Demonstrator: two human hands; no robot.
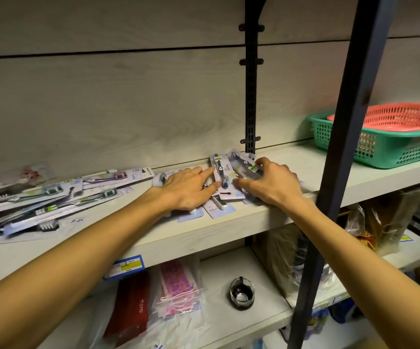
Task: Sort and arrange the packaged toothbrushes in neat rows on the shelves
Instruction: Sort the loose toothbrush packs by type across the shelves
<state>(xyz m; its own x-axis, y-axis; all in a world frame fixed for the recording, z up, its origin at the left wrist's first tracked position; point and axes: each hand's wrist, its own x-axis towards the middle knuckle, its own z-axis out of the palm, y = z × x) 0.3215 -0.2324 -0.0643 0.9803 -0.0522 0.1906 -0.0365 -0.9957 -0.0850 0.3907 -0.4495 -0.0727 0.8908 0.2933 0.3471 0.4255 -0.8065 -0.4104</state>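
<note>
1. The shelf [266,212] carries all the packaged toothbrushes in view. A small group [225,182] lies near the shelf's back edge, just left of the black slotted upright [250,96], roughly parallel and overlapping.
2. Left hand [186,188]: fingers straight, pressing flat on the packs at the left of this group; it grips nothing.
3. Right hand [270,183]: fingers curled over the right-hand packs, thumb at their near side, apparently gripping the packs by their edges.
4. A loose heap [40,200] sprawls at the shelf's left end, packs crossed at mixed angles. Not yet sorted.
5. Judgement: early stage. One partial row is being squared up; no finished neat row shows. The heap makes up most of the remaining work.
6. Stacked green and red baskets [380,139] sit at the shelf's right end, well apart from the packs.
</note>
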